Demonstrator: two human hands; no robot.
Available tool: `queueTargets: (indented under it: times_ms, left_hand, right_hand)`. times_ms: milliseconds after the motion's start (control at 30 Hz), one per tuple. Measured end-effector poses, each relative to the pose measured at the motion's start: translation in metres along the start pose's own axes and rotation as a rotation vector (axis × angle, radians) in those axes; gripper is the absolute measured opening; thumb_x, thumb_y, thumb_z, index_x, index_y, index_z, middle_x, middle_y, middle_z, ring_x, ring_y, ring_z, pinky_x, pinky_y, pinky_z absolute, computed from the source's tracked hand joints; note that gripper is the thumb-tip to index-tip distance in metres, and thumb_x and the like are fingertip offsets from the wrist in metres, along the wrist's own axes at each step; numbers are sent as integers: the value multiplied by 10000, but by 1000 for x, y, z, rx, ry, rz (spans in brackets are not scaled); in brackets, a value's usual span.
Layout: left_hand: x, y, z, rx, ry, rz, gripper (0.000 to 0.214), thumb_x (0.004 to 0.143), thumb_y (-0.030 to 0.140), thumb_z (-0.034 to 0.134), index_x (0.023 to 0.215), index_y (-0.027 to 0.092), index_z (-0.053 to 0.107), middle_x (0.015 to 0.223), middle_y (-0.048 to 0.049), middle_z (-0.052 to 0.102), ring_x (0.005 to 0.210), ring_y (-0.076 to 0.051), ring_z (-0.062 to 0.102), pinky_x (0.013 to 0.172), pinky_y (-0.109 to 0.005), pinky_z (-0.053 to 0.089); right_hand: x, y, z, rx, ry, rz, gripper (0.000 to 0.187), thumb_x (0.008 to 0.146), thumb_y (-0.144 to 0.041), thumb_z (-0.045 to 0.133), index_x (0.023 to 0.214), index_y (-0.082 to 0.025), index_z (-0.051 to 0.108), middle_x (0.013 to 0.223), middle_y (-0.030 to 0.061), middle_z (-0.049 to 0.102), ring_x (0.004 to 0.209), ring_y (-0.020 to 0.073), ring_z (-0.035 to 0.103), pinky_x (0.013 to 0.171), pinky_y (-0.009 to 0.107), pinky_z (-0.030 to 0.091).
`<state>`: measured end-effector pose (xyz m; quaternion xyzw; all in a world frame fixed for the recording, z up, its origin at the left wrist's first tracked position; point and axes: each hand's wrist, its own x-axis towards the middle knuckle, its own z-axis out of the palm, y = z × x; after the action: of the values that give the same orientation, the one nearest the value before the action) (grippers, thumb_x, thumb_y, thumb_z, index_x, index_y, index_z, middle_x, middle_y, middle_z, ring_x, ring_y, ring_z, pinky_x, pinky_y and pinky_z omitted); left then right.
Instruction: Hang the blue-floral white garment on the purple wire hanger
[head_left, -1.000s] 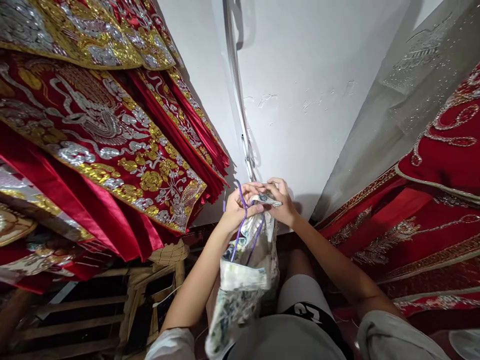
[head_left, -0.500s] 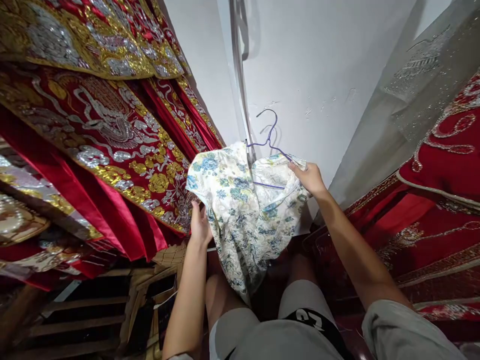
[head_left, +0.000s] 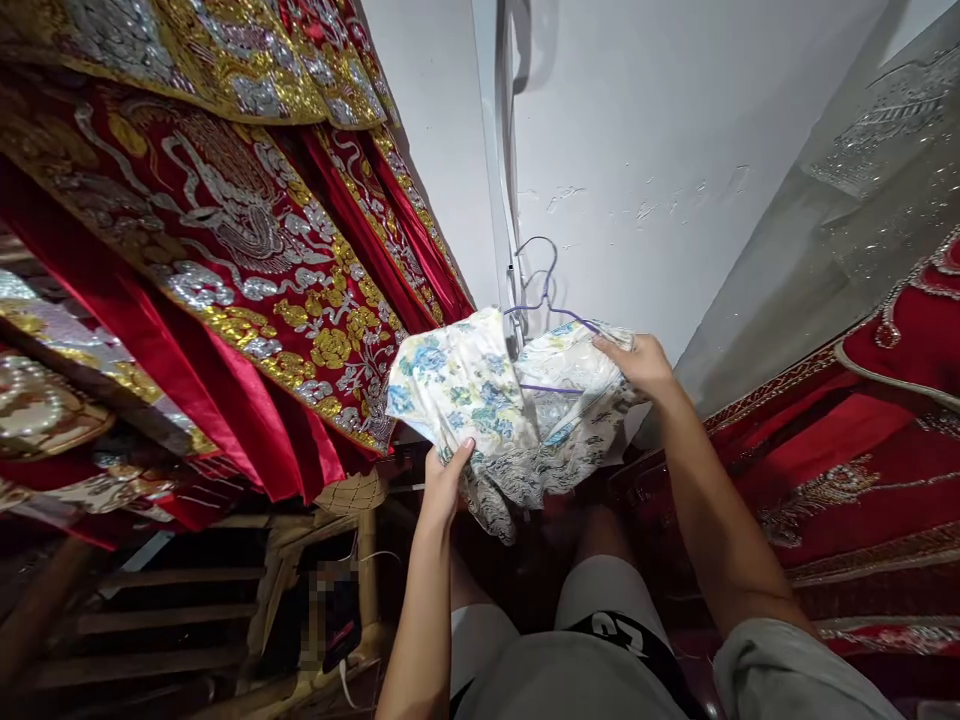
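A white floral blouse [head_left: 480, 390] with blue and yellow-green flowers hangs on a thin purple wire hanger [head_left: 547, 290], held in front of me. The hanger's hook points up toward the wall, and its lower bar shows through the wide neckline. My right hand [head_left: 643, 364] is closed on the blouse's right shoulder and the end of the hanger. My left hand [head_left: 448, 478] pinches the side of the blouse below the left sleeve, thumb on top of the cloth. The lower part of the garment is bunched and hangs down, partly in shadow.
Red cloth with gold and silver embroidery [head_left: 247, 230] hangs at left. Red beaded garments [head_left: 847, 470] and a sheer grey sequined fabric [head_left: 885, 190] hang at right. A white wall [head_left: 637, 120] stands ahead. Lower left are a bamboo rack [head_left: 172, 620] and a phone [head_left: 341, 615] with a cable.
My left hand has moved from open beside the sleeve to gripping the blouse's side. The blouse's lower part is drawn up and bunched. The view has shifted slightly.
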<state>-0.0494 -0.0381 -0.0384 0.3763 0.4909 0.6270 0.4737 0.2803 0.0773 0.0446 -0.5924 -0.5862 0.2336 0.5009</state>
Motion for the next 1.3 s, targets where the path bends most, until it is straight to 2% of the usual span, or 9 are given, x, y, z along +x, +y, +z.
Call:
queueTargets:
  times_ms: [167,300,433,533,600,767,967,1233,1300]
  left_hand:
    - [-1,5,-1,69,-53,33,487,673,500,866,995,152,752,1040,-97,787,1002,-264,740,930,-361,578]
    - [-10,-17,-2,-27,95,-44,570,632,516,885,1039,145,738,1095,-123,781,1106,-306,719,1004,-409,553]
    - [-28,-43,-4,-22,90,-177,615,622,467,907,1122,162,720,1193,-138,756,1260,-353,647,1116,-469,482]
    - [-37,-57,-6,6,22,-218,599,680,467,884,1178,187,709,1271,-140,724,1354,-350,579,1168,-470,432]
    - [-39,-62,-7,15,-3,-212,607,715,482,866,1222,194,695,1318,-141,700,1389,-340,547,1194,-463,400]
    - [-35,-65,-17,27,30,-222,606,709,456,883,1221,189,698,1302,-143,706,1381,-337,556,1216,-474,365]
    - [-40,-63,-9,-11,29,-210,628,740,465,858,1270,192,661,1343,-140,683,1385,-327,552,1203,-457,388]
    - [-41,-64,-9,23,-30,-241,649,758,464,842,1305,205,610,1363,-136,661,1385,-325,546,1183,-437,406]
    - [-41,-65,-9,46,30,-181,636,777,463,821,1307,201,588,1344,-142,659,1368,-324,556,1166,-436,420]
  right_hand:
    - [10,-14,-10,94,-82,47,549,658,-660,774,796,-130,734,737,57,674,699,194,588,625,308,454]
    - [-3,-41,4,-118,-151,-21,499,797,-631,697,804,-134,742,707,36,655,746,224,616,666,321,483]
    - [-55,-45,34,-195,-70,-203,385,958,-438,518,1164,-214,754,1126,108,724,1152,329,617,1018,501,489]
    - [-118,-27,69,90,-368,-267,428,1006,-385,410,1278,-250,712,1280,114,698,1271,307,591,1097,526,466]
    - [-155,-7,94,303,-501,-214,378,1002,-432,467,1176,-246,746,1221,102,729,1229,292,635,1064,471,504]
    - [-181,42,122,417,-60,148,371,930,-583,538,897,-226,633,734,46,648,718,226,642,685,354,540]
    - [-168,56,124,303,-589,196,489,932,-645,524,723,-204,569,646,14,612,611,159,550,609,289,430]
    - [-180,47,147,494,-436,377,441,813,-643,599,706,-222,521,645,7,611,536,140,519,511,273,386]
    - [-180,44,148,526,-430,401,438,802,-635,607,697,-218,519,620,3,594,517,131,501,495,264,361]
